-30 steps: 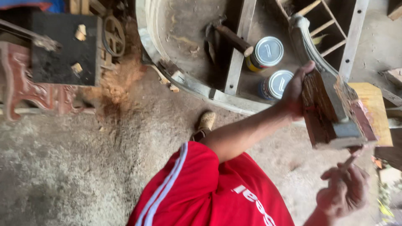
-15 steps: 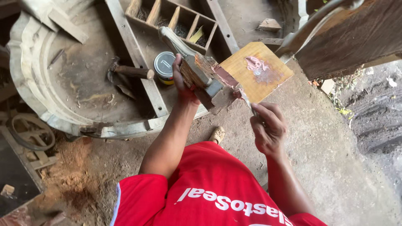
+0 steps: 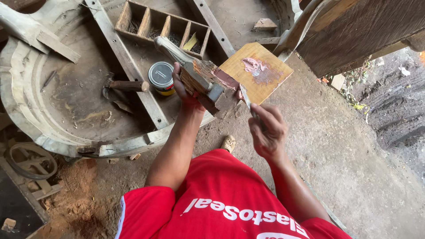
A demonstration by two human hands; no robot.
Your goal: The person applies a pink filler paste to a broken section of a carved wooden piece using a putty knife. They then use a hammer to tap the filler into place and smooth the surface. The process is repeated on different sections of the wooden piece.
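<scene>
My left hand (image 3: pixel 185 90) grips a carved grey wooden piece (image 3: pixel 204 83) by its middle, its broken reddish end turned toward my right hand. My right hand (image 3: pixel 265 128) is closed on a narrow putty knife (image 3: pixel 246 98) whose blade tip touches that broken end, where pinkish filler is smeared. Just behind the piece is a square plywood board (image 3: pixel 265 84) with a blob of pink filler (image 3: pixel 256 67) on it. I cannot tell what holds the board up. My red shirt fills the bottom of the view.
A round tin can (image 3: pixel 161 75) and a wooden-handled tool (image 3: pixel 128 85) lie inside a curved wooden frame (image 3: pixel 26 110) on the ground. A compartmented wooden box (image 3: pixel 161 26) sits beyond. Dark wooden furniture (image 3: pixel 363 31) stands upper right. Sawdust (image 3: pixel 84 199) lies lower left.
The view has swung round, so the frame and can now lie to the left. My right hand, empty-looking a second ago, has come up with the knife against the piece's broken end.
</scene>
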